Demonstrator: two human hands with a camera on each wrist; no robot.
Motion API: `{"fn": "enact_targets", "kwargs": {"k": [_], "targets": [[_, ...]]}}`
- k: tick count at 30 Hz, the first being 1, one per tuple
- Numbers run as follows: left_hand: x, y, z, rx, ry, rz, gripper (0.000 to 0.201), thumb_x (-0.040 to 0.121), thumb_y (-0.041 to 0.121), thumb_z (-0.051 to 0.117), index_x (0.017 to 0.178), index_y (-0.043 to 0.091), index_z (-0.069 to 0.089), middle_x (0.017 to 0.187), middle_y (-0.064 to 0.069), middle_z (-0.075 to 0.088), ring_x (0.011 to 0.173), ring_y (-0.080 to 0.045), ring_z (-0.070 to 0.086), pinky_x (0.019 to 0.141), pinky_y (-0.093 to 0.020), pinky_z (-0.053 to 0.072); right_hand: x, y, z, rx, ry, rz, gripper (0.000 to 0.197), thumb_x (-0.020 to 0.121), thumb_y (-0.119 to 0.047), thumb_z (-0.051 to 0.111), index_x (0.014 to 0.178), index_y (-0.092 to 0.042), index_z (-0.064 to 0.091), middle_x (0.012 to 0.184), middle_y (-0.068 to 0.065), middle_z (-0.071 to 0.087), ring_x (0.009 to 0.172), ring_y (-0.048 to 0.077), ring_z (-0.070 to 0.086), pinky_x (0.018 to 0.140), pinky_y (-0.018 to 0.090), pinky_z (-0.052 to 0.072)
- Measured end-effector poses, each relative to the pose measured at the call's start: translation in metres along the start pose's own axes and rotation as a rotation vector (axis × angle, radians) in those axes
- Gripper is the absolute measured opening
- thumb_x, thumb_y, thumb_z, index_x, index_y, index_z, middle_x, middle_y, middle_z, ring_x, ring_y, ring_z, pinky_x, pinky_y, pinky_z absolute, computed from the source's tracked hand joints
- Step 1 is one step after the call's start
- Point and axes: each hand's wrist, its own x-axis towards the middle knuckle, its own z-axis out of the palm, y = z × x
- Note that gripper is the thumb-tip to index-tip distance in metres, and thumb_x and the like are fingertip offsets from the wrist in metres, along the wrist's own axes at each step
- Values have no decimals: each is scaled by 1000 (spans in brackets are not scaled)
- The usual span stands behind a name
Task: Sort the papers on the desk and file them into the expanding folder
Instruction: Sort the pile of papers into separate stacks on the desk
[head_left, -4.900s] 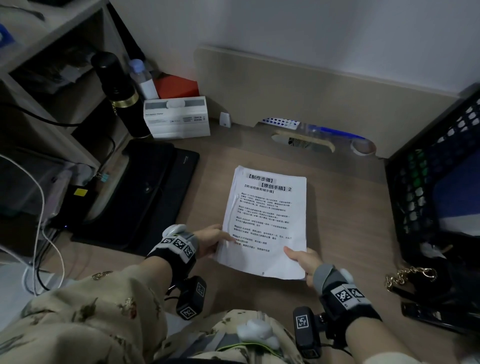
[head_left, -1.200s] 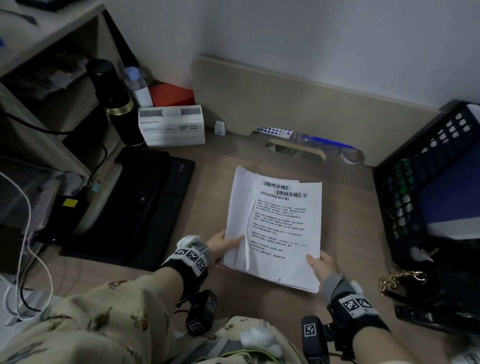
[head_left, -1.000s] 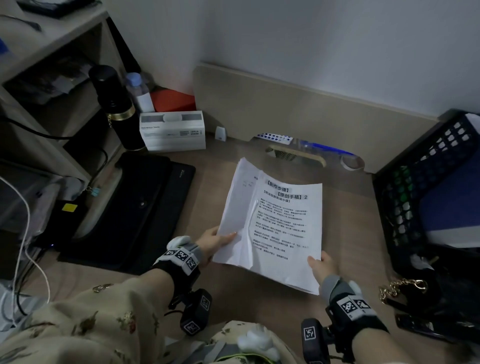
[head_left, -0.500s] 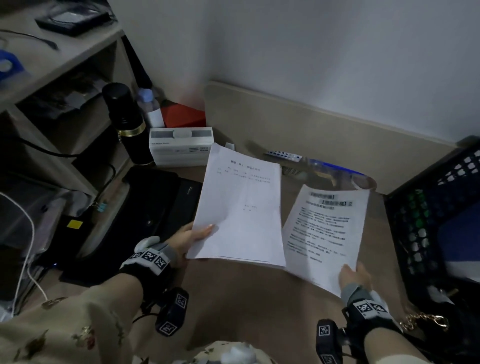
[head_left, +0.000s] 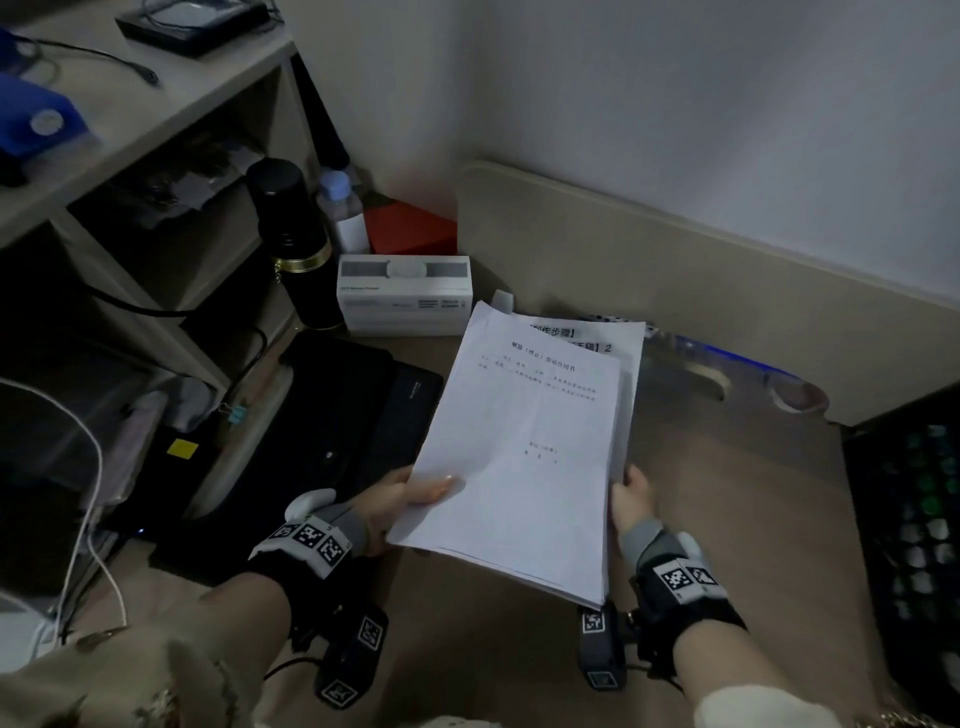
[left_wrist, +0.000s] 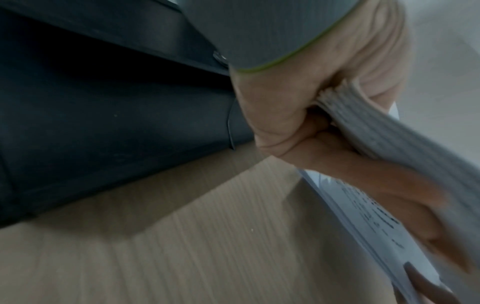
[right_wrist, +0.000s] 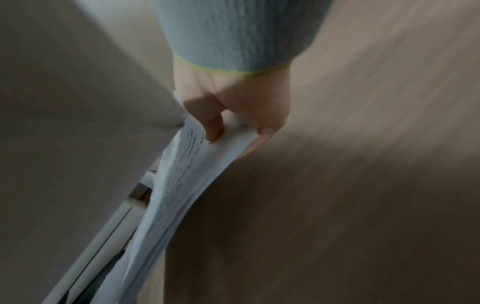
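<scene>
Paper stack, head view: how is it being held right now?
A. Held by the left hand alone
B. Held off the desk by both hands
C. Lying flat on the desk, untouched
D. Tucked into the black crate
B: the left hand grips the paper stack at its left edge and the right hand at its right edge, above the desk.

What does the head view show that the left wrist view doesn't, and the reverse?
Head only: the right hand holding the sheet with the bold heading, half hidden behind the front stack, plus the black flask, white box and black crate.
Left wrist only: the stack's layered edge and fingers curled beneath it.
Both: the left hand, its paper stack, the black folder and the desk.
</scene>
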Motion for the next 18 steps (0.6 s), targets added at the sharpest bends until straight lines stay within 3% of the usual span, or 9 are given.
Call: {"fn": "enact_targets", "kwargs": {"k": [1, 3, 6, 7, 10, 12, 14, 16, 18], "targets": [[1, 0, -3, 10, -3, -4, 87, 44, 39, 96, 115, 2, 63, 102, -14, 72, 86, -25, 71, 71, -33, 57, 4, -4, 4, -5, -7, 5, 48, 90, 0, 50, 137, -3, 44, 134, 13, 53, 121, 32, 52, 106, 47, 40], [5, 0, -9, -4, -3, -9, 94, 35, 43, 97, 114, 4, 64, 105, -16, 71, 89, -27, 70, 73, -35, 57, 8, -13, 9, -12, -39, 25, 51, 90, -6, 56, 139, -4, 41, 134, 12, 52, 119, 31, 52, 104, 46, 41], [7, 1, -11, -17, 35, -21, 81, 43, 37, 92, 112, 5, 64, 101, -14, 72, 85, -26, 70, 71, -36, 58, 12, -17, 15, 41, -122, 89, 49, 95, -21, 53, 140, -11, 39, 126, 11, 57, 100, 29, 59, 78, 36, 54], [6, 1, -11, -21, 43, -18, 75, 45, 34, 88, 110, 5, 65, 98, -13, 72, 82, -25, 71, 70, -35, 58, 12, -18, 17, 53, -133, 131, 45, 98, -27, 47, 140, -12, 40, 124, 12, 57, 99, 29, 60, 76, 34, 56], [6, 1, -12, -31, 69, -34, 67, 53, 29, 86, 112, 4, 64, 96, -13, 73, 81, -25, 71, 68, -35, 59, 15, -12, 18, 106, -144, 207, 44, 101, -40, 33, 131, -12, 49, 127, 12, 58, 113, 32, 57, 96, 50, 47], [6, 0, -14, -31, 86, -57, 60, 60, 28, 82, 113, 5, 63, 96, -12, 73, 81, -25, 71, 69, -36, 58, 19, -6, 20, 104, -140, 228, 39, 100, -35, 37, 131, -14, 49, 127, 10, 59, 115, 32, 56, 95, 52, 48], [4, -1, -17, -10, 102, -74, 70, 55, 31, 87, 115, 5, 63, 101, -13, 72, 85, -26, 71, 72, -37, 58, 30, 3, 24, 84, -120, 221, 41, 97, -22, 45, 137, -16, 43, 133, 9, 55, 117, 32, 55, 94, 51, 49], [3, -1, -20, 6, 115, -74, 84, 43, 36, 94, 115, 5, 63, 104, -15, 72, 87, -27, 70, 74, -38, 58, 38, 7, 31, 50, -146, 193, 44, 91, -10, 51, 135, -13, 48, 132, 12, 56, 111, 32, 59, 95, 48, 50], [3, -1, -23, 6, 116, -83, 79, 49, 35, 93, 117, 6, 63, 104, -14, 72, 87, -27, 70, 74, -37, 59, 22, -9, 35, 24, -167, 181, 45, 90, -3, 52, 135, -10, 48, 133, 8, 53, 106, 31, 59, 100, 43, 46]]}}
